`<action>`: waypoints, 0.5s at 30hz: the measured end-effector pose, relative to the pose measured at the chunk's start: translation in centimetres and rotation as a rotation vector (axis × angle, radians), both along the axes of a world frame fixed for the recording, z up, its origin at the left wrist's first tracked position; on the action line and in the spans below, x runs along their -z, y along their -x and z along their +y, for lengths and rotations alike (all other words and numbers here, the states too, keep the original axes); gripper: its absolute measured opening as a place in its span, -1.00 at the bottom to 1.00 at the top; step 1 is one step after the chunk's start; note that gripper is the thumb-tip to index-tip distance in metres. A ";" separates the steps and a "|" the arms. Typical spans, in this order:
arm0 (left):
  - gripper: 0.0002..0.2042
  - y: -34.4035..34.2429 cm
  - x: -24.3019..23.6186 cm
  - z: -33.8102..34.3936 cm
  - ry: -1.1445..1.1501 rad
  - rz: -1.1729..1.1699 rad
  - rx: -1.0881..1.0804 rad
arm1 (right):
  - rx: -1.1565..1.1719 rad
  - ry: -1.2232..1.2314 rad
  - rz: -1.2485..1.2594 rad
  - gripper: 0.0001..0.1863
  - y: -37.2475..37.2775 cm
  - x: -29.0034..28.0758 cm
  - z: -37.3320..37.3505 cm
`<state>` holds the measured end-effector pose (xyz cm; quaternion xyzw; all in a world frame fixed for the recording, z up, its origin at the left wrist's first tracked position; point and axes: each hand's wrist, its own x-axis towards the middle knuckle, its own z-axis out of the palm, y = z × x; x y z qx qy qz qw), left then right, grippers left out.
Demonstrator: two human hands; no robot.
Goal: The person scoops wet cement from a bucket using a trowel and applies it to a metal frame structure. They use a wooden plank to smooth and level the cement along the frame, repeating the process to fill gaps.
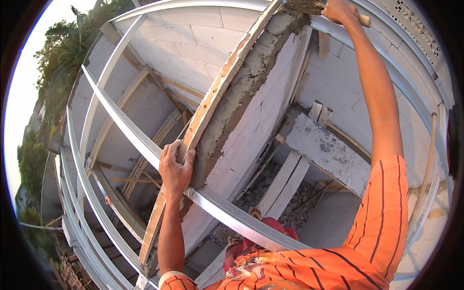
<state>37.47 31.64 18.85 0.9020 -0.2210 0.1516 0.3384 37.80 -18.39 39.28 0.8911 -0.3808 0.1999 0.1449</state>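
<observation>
My left hand (177,167) is closed round the edge of a long wooden board (212,95), where a silver metal beam (126,120) crosses it. The board runs along the left side of a block wall top, against a strip of wet grey mortar (240,79). The mortar is rough and lumpy at the far end and smoother close to my left hand. At the far end of the wall my right hand (340,11) grips a trowel by its wooden handle (365,21). Its mortar-smeared blade (303,5) lies over the far end of the strip, partly cut off by the picture's edge.
More metal beams (94,164) cross on the left, and another (386,58) passes under my right arm. Below right stands a mortar-stained platform (324,145) beside planks (282,183). Rubble (302,195) lies far down. Trees (63,63) stand beyond the walls.
</observation>
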 end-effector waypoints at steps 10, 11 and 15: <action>-0.66 0.0 0.1 0.3 0.004 -0.001 -0.019 | -0.025 -0.041 0.021 -0.60 -1.1 1.2 -0.5; -0.66 0.0 0.1 0.2 0.004 -0.004 -0.006 | -0.021 -0.004 0.044 -0.62 -1.2 1.9 -2.5; -0.67 -0.1 -0.1 0.1 -0.003 -0.001 0.000 | -0.084 -0.059 -0.012 -0.60 -1.2 2.7 -4.5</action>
